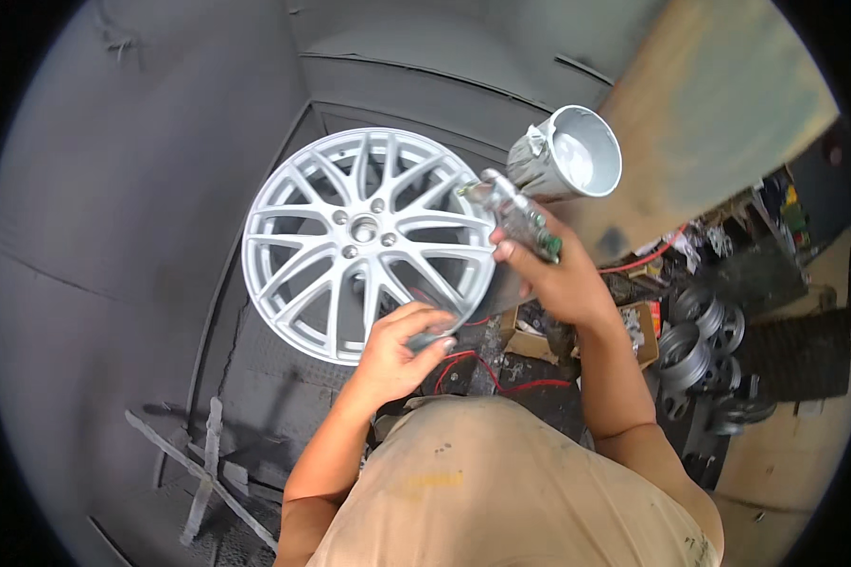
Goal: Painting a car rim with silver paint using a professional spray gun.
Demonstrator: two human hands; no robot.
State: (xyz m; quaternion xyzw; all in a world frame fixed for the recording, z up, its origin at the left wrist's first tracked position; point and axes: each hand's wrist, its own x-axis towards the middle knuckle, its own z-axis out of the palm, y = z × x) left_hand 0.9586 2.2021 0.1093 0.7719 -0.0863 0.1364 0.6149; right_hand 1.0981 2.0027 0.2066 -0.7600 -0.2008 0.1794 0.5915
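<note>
A silver-painted alloy wheel rim [323,255], with many thin forked spokes and several bolt holes round its hub, faces up in front of me. My right hand [563,274] is wrapped round a paint spray gun [522,215] just right of the rim. The gun's nozzle end points left toward the spokes. On it sits a paint-streaked metal cup [536,156], open at the top, with light silver paint inside. My left hand [397,354] is curled at the rim's near edge, round a dark, blurred thing that I cannot make out.
Grey, paint-dusted walls [132,180] enclose the left and back. A grey cross-shaped stand [206,472] lies at the lower left. A red hose [529,386] runs behind my body. Several bare wheels [686,354], a cardboard box [531,345] and a cluttered shelf [752,246] are at right.
</note>
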